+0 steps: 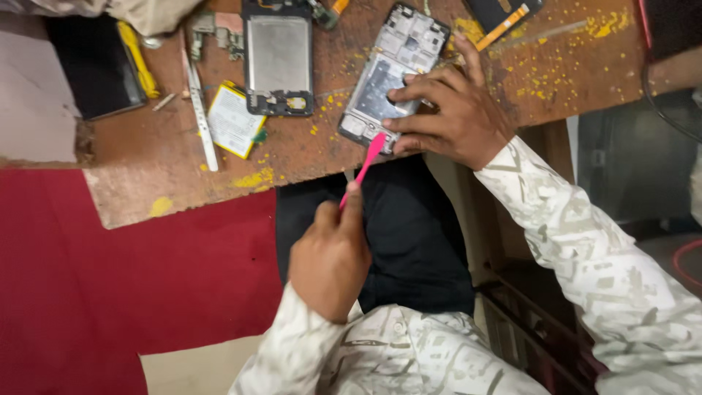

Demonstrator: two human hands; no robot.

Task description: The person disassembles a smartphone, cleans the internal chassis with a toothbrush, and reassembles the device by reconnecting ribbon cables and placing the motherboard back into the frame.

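Pink plastic tool (363, 167) is what stands out here, a thin pry-stick sort of thing pinched in the left hand (330, 260), grip closed tight around its lower end with the thumb on top. Its tip touches the near bottom corner of the opened phone frame (387, 73), so the frame lies up and slightly to the right of that hand, and the tool's long axis runs on a slant from the hand up to that corner. The frame itself lies tilted on the table (307, 153), its long axis leaning from the near edge away to the upper right. The right hand (446, 110) is clearly the nearer one to it: it's pressed flat on the frame's right side, fingers spread over it and holding it down, not wrapped around anything. Beside it sits a second phone housing (278, 62), a yellow-edged battery (234, 121) and a slim metal strip (199, 110). Table is worn brown wood speckled with yellow crumbs, with a red floor (110, 278) below and dark trousers (409, 234) under the table edge
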